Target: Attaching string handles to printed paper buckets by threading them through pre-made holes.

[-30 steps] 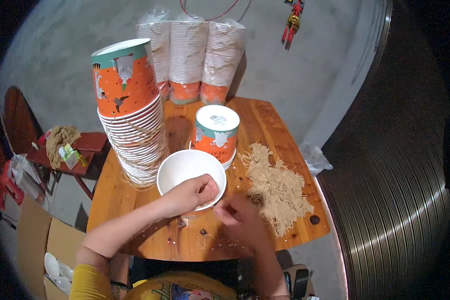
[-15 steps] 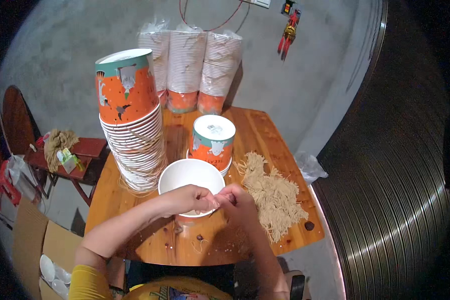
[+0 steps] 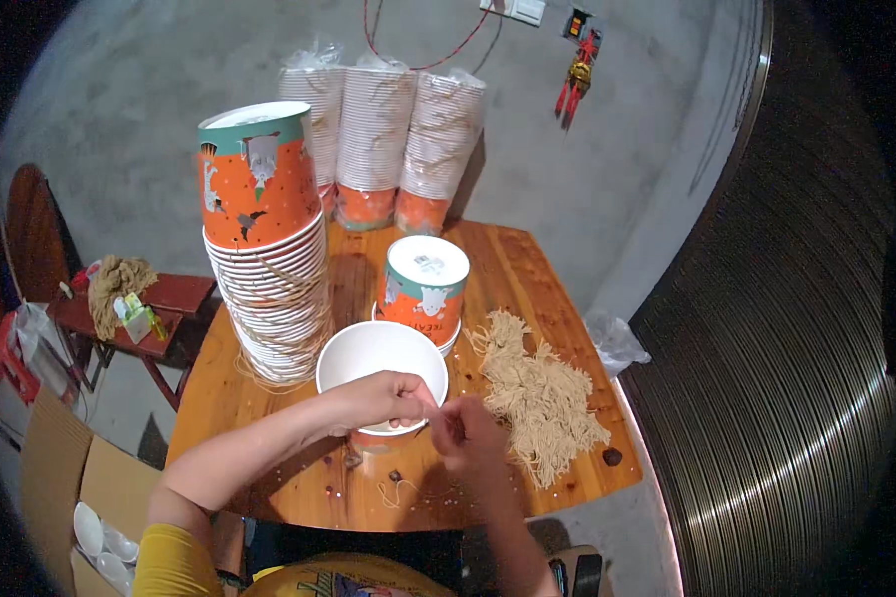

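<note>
A round paper bucket [image 3: 373, 350], white inside, stands mouth up near the table's front. My left hand [image 3: 393, 398] reaches over its near rim, thumb and fingers pinched together at the right side of the rim. My right hand [image 3: 468, 436] is curled closed just right of that pinch, its fingers almost meeting the left ones. Whatever lies between the fingertips is too small to make out. To the right of my right hand lies a heap of tan cords [image 3: 542, 403]. Behind the bucket an orange and green bucket [image 3: 423, 289] sits upside down.
A tall stack of upturned buckets [image 3: 269, 289], with cords hanging from it, stands left. Wrapped bucket stacks [image 3: 373, 129] line the back. Cord scraps [image 3: 396, 492] lie near the table's front edge. An open carton [image 3: 109, 488] sits at lower left; a ridged shutter [image 3: 766, 398] rises right.
My right hand has shifted slightly down and turned, drawing a little away from the left fingertips. My left hand keeps its pinch at the rim. The whole view has shifted slightly.
</note>
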Tool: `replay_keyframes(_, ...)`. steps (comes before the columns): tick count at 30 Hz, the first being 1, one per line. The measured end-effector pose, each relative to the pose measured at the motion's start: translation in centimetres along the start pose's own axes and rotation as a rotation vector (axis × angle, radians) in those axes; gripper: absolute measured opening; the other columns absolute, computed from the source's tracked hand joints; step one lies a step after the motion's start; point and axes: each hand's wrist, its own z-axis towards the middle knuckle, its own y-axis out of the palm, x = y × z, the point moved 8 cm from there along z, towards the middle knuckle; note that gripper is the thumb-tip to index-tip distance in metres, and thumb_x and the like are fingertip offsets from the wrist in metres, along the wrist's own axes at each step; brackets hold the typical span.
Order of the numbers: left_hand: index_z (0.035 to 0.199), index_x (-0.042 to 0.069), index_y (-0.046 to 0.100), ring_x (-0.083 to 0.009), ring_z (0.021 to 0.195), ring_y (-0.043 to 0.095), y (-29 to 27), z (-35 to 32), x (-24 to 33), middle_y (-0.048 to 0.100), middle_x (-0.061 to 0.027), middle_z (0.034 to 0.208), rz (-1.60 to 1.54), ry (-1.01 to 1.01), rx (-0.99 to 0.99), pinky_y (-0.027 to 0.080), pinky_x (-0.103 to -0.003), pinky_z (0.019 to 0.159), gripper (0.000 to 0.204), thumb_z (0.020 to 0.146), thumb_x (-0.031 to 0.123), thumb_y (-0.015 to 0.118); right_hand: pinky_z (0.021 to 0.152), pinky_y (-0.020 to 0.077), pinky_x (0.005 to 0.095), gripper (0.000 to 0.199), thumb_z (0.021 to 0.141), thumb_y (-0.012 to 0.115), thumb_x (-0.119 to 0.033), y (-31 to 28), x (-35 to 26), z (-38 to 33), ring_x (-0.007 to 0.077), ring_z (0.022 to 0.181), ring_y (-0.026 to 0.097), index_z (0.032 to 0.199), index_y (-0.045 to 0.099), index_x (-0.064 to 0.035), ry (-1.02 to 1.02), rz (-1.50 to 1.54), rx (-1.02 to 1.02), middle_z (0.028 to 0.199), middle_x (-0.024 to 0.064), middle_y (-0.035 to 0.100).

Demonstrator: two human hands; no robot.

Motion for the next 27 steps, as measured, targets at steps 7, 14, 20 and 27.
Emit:
replay_keyframes(7,0.097,0.005,0.057,-0.0057,0.066,0.054,0.3,0.3,-0.9,0.058,0.0009,0.078,-0.313,-0.121,-0.030,0.045,-0.017,0.059,0.011,0.087,0.008,0.058,0.058,0.0373,0.0191,0.010,0.086,0.064,-0.010,2.7,3.1,-1.3,0.0021,0.063,0.045,0.082,0.056,-0.0057,0.087,0.301,0.089,0.070,-0.0069,0.051)
replay_keyframes(14,0.102,0.002,0.056,-0.0051,0.078,0.054,0.1,-1.2,-0.1,0.058,0.0004,0.086,-0.258,-0.075,-0.075,0.044,-0.018,0.067,0.016,0.088,0.010,0.058,0.067,0.0434,0.0273,0.020,0.088,0.061,-0.023,2.7,3.9,-1.5,0.0129,0.073,0.053,0.094,0.061,-0.0039,0.418,0.534,-0.013,0.077,0.0028,0.059)
replay_keyframes(20,0.099,0.002,0.055,-0.0038,0.073,0.048,0.1,-0.9,-0.2,0.053,0.0035,0.083,-0.042,-0.056,-0.079,0.040,-0.018,0.063,0.019,0.084,0.012,0.061,0.055,0.0342,0.0211,0.012,0.088,0.061,-0.019,3.4,4.1,-1.7,0.0061,0.062,0.045,0.089,0.060,-0.0070,0.511,0.752,0.013,0.070,-0.0035,0.052)
replay_keyframes(27,0.104,0.002,0.051,-0.0047,0.071,0.046,1.1,-0.7,1.3,0.052,0.0041,0.082,0.006,0.066,-0.055,0.039,-0.018,0.065,0.026,0.083,0.012,0.062,0.047,0.0288,0.0168,0.007,0.087,0.063,-0.013,2.4,4.0,-0.9,0.0019,0.055,0.042,0.084,0.061,-0.0068,0.410,0.788,0.134,0.066,-0.0053,0.052)
